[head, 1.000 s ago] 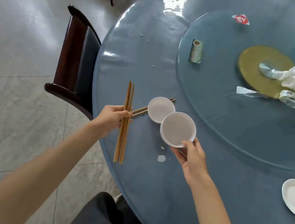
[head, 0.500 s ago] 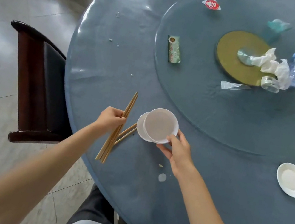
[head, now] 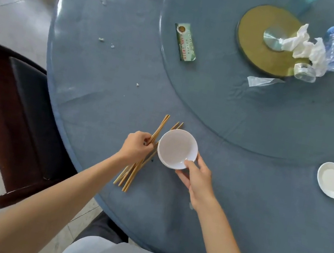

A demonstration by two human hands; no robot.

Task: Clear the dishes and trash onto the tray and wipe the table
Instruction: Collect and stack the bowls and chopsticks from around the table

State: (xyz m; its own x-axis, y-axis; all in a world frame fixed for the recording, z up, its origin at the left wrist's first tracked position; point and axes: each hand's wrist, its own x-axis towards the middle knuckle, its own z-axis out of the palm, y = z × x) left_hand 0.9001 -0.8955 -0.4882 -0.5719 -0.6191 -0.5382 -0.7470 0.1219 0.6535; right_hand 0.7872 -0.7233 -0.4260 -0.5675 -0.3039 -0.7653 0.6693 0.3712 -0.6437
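Near the frame's center, your left hand [head: 135,146] curls around a bundle of wooden chopsticks [head: 137,161], while your right hand [head: 196,177] pinches the white bowl [head: 176,148] by its near rim above the blue table [head: 258,209]. A small white dish [head: 333,180] sits at right.

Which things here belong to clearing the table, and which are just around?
Job: chopsticks in left hand; white bowl in right hand; saucer; crumpled napkin; green wrapper.
Just around: chair; glass turntable.
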